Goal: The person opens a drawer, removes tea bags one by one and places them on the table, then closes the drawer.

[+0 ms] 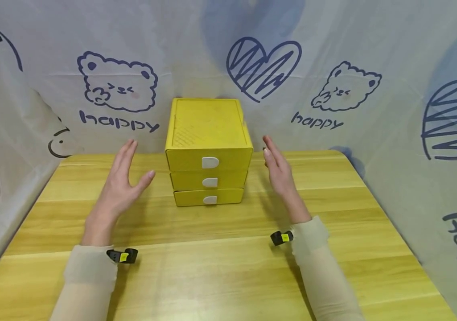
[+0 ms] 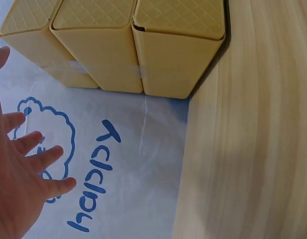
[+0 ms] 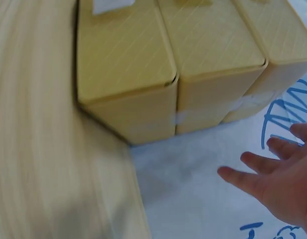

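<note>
White cloth (image 1: 196,49) printed with blue bears, hearts and lettering encloses the workspace I oversee from a distance. Before it lies the wood-grained table (image 1: 212,272). Near the table's far edge, roughly midway between its sides, stands the yellow drawer unit (image 1: 208,122), upright, its three stacked fronts facing the wearer and, as far as I can tell, pushed in. Two pale sleeves (image 1: 326,267) extend forward, one on each side.

The left hand (image 1: 117,189) is held beside the unit, fingers extended and thumb spread inward; it grasps nothing. The right hand (image 1: 280,174), nearer the unit's other side, likewise has its fingers extended and holds nothing. Both are apart from the yellow walls. Black wrist bands (image 1: 121,256) with yellow patches sit by the cuffs. Smallest are the white tabs (image 1: 210,162), one centred on each drawer front.

I judge the step in hand to be a flanking stance, with contact not yet made. The next move, in my reading, calls for either closing both palms evenly against the side walls or bringing one hand forward to pinch a tab while the other steadies the unit.
</note>
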Action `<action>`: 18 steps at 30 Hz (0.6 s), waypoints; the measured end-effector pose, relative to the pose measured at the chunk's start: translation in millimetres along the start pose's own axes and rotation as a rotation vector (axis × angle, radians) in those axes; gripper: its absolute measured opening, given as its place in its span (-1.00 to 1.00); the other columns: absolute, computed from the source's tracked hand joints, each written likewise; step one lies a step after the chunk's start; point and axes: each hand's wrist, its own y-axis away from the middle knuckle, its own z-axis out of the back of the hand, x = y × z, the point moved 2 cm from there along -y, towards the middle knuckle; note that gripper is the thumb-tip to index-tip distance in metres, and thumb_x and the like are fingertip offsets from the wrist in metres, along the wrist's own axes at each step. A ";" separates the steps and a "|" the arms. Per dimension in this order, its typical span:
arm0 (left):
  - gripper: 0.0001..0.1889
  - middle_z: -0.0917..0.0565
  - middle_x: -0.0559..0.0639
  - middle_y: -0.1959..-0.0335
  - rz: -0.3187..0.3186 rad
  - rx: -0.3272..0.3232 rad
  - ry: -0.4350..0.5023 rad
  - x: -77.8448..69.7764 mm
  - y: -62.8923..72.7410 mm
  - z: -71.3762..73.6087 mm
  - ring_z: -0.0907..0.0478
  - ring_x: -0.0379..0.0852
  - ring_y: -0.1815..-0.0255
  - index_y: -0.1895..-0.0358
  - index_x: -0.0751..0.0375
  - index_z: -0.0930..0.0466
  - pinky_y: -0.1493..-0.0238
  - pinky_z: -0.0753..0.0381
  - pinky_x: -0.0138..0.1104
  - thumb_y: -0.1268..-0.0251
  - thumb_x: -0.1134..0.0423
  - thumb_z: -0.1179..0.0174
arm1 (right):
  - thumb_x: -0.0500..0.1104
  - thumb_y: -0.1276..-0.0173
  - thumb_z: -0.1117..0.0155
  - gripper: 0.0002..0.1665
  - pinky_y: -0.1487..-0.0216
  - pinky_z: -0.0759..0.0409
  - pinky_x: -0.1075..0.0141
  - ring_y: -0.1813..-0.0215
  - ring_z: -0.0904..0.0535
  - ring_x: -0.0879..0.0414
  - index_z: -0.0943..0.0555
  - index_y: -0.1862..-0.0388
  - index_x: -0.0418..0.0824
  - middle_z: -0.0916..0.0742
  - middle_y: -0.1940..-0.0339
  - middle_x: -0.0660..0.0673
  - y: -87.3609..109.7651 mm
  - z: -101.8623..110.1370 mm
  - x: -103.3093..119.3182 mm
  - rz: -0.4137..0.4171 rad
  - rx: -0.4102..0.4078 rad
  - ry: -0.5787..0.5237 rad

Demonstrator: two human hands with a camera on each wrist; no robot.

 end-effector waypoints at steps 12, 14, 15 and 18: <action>-0.13 -0.11 0.15 -0.64 -0.185 -0.188 0.044 -15.9 -0.5 1.0 -0.14 0.25 -0.59 -0.67 0.08 -0.11 -0.56 -0.16 0.23 -0.36 -0.01 -0.26 | 0.24 -0.69 0.18 -0.27 -0.52 -0.37 -0.13 -0.63 -0.25 -0.02 -0.16 -0.71 0.04 -0.28 -0.68 0.11 -8.8 -23.2 20.6 -0.104 0.059 -0.318; -0.14 -0.13 0.16 -0.63 -0.205 -0.203 0.042 -18.3 -0.7 2.0 -0.14 0.24 -0.59 -0.66 0.10 -0.13 -0.57 -0.18 0.20 -0.36 -0.02 -0.26 | 0.25 -0.69 0.18 -0.28 -0.53 -0.35 -0.14 -0.64 -0.24 0.02 -0.17 -0.70 0.07 -0.28 -0.68 0.14 -10.3 -25.8 23.1 -0.111 0.064 -0.319; -0.14 -0.13 0.16 -0.63 -0.215 -0.209 0.045 -19.4 -0.7 2.4 -0.15 0.23 -0.59 -0.66 0.11 -0.13 -0.57 -0.19 0.19 -0.36 -0.02 -0.25 | 0.25 -0.69 0.18 -0.29 -0.53 -0.35 -0.14 -0.64 -0.23 0.05 -0.17 -0.70 0.09 -0.28 -0.68 0.16 -11.0 -26.8 24.1 -0.113 0.066 -0.320; -0.15 -0.15 0.17 -0.62 -0.243 -0.223 0.054 -22.5 -0.7 2.9 -0.15 0.22 -0.59 -0.65 0.14 -0.15 -0.58 -0.18 0.15 -0.36 -0.03 -0.24 | 0.24 -0.69 0.20 -0.31 -0.52 -0.36 -0.16 -0.64 -0.21 0.11 -0.17 -0.70 0.13 -0.27 -0.67 0.19 -12.2 -28.6 26.9 -0.105 0.074 -0.312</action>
